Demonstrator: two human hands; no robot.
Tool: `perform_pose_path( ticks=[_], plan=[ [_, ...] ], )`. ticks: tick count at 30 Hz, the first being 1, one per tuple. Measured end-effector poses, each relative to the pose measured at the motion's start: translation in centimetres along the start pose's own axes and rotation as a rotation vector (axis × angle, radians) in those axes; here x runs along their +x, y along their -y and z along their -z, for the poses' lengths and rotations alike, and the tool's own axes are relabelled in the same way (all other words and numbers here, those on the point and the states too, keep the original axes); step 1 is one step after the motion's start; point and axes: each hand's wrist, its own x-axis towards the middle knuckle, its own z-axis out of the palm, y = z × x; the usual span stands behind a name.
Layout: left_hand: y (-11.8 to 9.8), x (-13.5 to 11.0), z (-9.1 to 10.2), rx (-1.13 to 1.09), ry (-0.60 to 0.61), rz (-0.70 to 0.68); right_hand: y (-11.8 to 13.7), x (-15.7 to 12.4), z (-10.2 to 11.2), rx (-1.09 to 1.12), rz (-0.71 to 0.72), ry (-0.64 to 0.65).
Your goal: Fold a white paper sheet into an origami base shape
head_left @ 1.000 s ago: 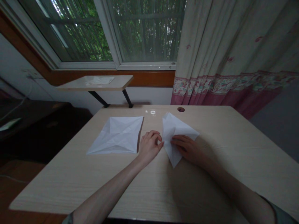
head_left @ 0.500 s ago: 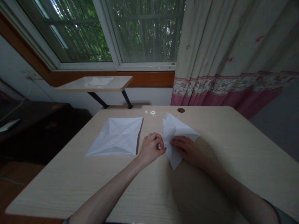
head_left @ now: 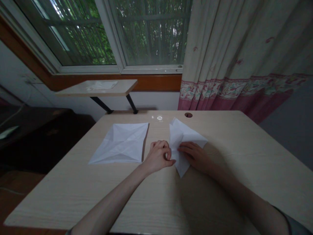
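Note:
A folded white sheet of paper (head_left: 187,130) lies right of the middle of the desk, with pointed corners toward the back, the right and the front. My left hand (head_left: 160,155) is at its left edge, fingers curled and the thumb against the paper near the fold. My right hand (head_left: 195,155) rests on the sheet from the right, its fingers stretched out and pressing it down. To the left lies a second, flatter white paper (head_left: 122,142), roughly square with diagonal creases; neither hand touches it.
The pale wooden desk (head_left: 137,202) has a round cable hole (head_left: 188,115) near its back edge. A small raised shelf (head_left: 127,86) on black legs holds a white crumpled paper (head_left: 102,85). Behind are a window (head_left: 151,32) and a patterned curtain (head_left: 220,49).
My left thumb has slid slightly downward along the paper's left edge. My right hand and both papers stay in nearly the same place; the view has shifted a little.

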Motion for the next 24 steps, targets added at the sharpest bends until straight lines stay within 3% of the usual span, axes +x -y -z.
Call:
perform_pose_path(
  ticks=[24],
  plan=[
    [-1.8, -0.3, 0.5, -0.02, 0.187, -0.153, -0.3, 0.0, -0.3, 0.002, 0.002, -0.002]
  ],
)
